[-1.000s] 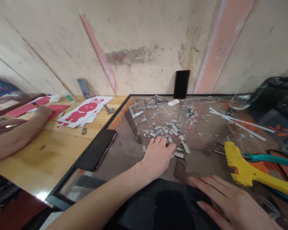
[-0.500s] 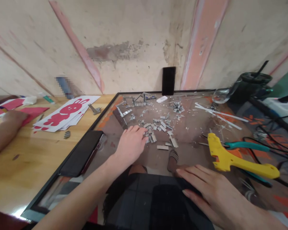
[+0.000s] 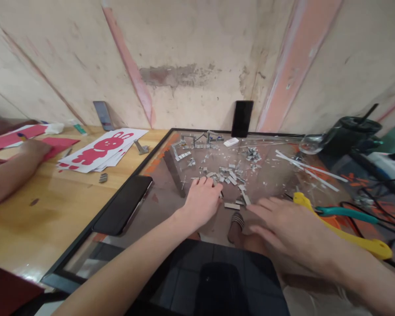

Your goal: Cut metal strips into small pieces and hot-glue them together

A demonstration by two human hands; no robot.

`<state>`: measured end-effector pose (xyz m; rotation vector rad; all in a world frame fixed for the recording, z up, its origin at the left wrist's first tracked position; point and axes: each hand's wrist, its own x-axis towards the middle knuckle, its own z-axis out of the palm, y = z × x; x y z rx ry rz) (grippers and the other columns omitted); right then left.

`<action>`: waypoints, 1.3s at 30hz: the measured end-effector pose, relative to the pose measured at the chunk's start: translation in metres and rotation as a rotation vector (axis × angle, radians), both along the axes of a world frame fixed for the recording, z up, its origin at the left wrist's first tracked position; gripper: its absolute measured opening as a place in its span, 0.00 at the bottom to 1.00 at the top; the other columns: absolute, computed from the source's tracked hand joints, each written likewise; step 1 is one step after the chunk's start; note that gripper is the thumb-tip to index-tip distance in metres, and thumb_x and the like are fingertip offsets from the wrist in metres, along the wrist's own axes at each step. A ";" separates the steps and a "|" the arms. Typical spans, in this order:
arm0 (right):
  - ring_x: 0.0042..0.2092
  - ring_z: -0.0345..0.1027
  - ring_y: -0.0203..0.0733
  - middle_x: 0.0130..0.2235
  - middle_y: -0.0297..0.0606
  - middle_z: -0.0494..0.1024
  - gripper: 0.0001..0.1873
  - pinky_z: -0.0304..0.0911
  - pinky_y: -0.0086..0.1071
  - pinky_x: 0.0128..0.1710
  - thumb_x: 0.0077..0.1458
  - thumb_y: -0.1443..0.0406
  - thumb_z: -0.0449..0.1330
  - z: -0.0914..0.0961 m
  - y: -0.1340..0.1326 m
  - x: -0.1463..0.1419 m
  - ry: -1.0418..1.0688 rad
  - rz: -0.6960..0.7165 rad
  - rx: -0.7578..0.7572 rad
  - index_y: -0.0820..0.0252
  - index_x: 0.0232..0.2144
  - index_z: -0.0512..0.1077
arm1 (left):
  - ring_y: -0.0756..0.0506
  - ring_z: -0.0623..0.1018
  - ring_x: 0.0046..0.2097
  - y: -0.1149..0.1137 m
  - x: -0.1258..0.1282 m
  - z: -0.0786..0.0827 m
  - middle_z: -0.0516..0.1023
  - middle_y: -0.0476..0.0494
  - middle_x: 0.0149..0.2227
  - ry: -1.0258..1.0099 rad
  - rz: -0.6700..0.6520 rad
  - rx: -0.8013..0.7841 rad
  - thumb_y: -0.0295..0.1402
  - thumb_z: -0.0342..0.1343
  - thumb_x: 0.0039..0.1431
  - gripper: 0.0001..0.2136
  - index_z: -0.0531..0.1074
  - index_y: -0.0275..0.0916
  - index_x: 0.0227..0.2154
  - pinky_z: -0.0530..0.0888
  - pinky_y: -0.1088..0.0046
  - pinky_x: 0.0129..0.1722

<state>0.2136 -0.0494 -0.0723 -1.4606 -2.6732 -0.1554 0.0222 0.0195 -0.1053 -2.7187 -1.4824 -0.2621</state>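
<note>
On the glass tabletop (image 3: 263,175), my left hand (image 3: 202,202) is at the near left edge of a scatter of small grey strips (image 3: 228,175). Its fingers are curled in; whatever they hold is hidden. My right hand (image 3: 286,224) stretches over the near side of the glass, palm down, thumb apart from the fingers. Its fingertips are close beside a long grey strip (image 3: 246,198); whether they touch is unclear. Another grey strip (image 3: 232,206) lies flat between the two hands. Behind the scatter stands a small structure of joined grey pieces (image 3: 200,139).
A yellow glue gun (image 3: 358,239) and teal-handled pliers (image 3: 349,213) lie right, near cables. White sticks (image 3: 311,166) and a dark cup (image 3: 349,134) sit behind. A phone (image 3: 123,205) lies left; another phone (image 3: 242,118) leans on the wall. Another person's hand (image 3: 33,151) rests on red paper.
My right hand has moved forward to the grey strips. My left hand has shifted slightly right and nearer me. The view has turned a little left.
</note>
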 end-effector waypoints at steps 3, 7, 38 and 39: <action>0.39 0.70 0.48 0.35 0.42 0.75 0.06 0.65 0.36 0.33 0.53 0.67 0.56 0.008 0.021 -0.020 -0.135 -0.094 -0.073 0.60 0.33 0.72 | 0.40 0.70 0.43 0.002 -0.001 -0.002 0.73 0.40 0.36 -0.068 0.010 -0.009 0.29 0.50 0.55 0.07 0.71 0.39 0.34 0.63 0.61 0.43; 0.41 0.70 0.50 0.37 0.45 0.75 0.09 0.64 0.37 0.33 0.54 0.67 0.54 -0.001 0.037 -0.039 -0.153 -0.163 -0.131 0.62 0.34 0.74 | 0.39 0.70 0.43 0.006 -0.008 0.000 0.74 0.40 0.35 -0.230 0.037 -0.062 0.28 0.47 0.56 0.08 0.72 0.38 0.32 0.62 0.59 0.44; 0.21 0.60 0.30 0.19 0.30 0.68 0.12 0.57 0.28 0.24 0.49 0.59 0.56 -0.012 0.047 -0.050 1.414 -0.308 -0.762 0.62 0.21 0.68 | 0.52 0.70 0.35 -0.005 -0.019 0.024 0.73 0.50 0.33 -1.198 -0.043 -0.888 0.28 0.59 0.47 0.10 0.70 0.36 0.35 0.65 0.74 0.38; 0.21 0.59 0.30 0.19 0.29 0.68 0.12 0.57 0.28 0.24 0.49 0.59 0.56 -0.014 0.047 -0.051 1.443 -0.313 -0.759 0.62 0.21 0.68 | 0.52 0.69 0.33 -0.004 -0.019 0.023 0.72 0.51 0.32 -1.196 -0.032 -0.878 0.29 0.59 0.47 0.10 0.69 0.36 0.34 0.65 0.75 0.37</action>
